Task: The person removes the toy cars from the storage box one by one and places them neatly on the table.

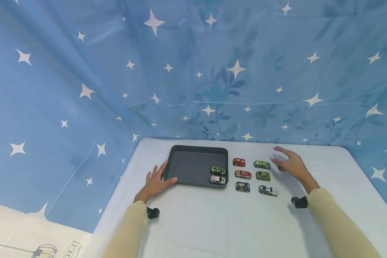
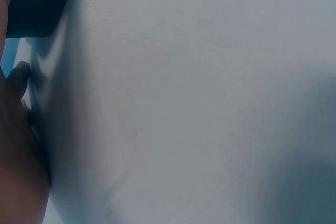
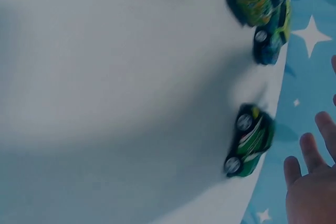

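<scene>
A dark grey tray [image 1: 190,165] lies on the white table with a green-and-black toy car [image 1: 218,171] and a white toy car [image 1: 217,180] in its right front corner. My left hand [image 1: 155,183] is at the tray's left front corner, fingers along the side and thumb by the front edge. Over the table, right of the other cars, my right hand [image 1: 291,165] hovers with spread fingers, holding nothing. Partly hidden below it is a dark toy car [image 1: 281,168]; the right wrist view shows this car with green stripes [image 3: 249,141], apart from the fingers.
Between tray and right hand stand two columns of toy cars: red [image 1: 239,162], orange-red [image 1: 243,174] and dark blue [image 1: 243,187], then bright green [image 1: 262,164], olive [image 1: 263,176] and white-and-green [image 1: 268,190]. A blue star-patterned curtain [image 1: 180,86] hangs behind the table.
</scene>
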Demonstrator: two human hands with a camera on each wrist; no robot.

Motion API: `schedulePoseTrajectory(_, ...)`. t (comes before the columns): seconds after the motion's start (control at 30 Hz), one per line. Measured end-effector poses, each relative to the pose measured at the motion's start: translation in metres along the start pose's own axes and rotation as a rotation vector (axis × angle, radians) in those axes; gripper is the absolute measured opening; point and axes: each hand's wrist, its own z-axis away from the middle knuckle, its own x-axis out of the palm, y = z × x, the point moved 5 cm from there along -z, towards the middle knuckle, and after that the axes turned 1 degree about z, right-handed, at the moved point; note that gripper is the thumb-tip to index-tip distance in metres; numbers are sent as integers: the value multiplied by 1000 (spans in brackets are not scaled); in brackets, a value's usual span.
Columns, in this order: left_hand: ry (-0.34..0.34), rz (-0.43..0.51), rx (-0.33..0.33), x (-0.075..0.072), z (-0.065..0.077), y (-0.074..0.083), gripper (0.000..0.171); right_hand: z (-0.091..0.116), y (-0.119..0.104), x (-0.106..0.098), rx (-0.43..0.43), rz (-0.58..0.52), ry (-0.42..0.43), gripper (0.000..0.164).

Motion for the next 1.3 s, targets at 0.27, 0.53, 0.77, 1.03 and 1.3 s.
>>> schedulePoseTrajectory(0.27, -14, -15, 6, 3, -1, 2, 96, -4, -28, 11, -24, -1, -6, 77)
schedulePoseTrajectory(0.53, -5, -27, -2, 4, 1, -3, 96, -12, -55, 37, -63, -27, -31, 74)
schedulePoseTrajectory(0.77, -3, -17, -6, 6, 6, -6, 94, -18, -80, 65, -128, -63, -43, 70)
schedulePoseTrajectory(1.03, -4, -36, -21, 5, 5, -5, 95, -23, -120, 88, -308, -108, -50, 59)
schedulePoseTrajectory(1.3, 7, -6, 7, -2, 4, 5, 94, -26, -149, 110, -368, -115, -111, 54)
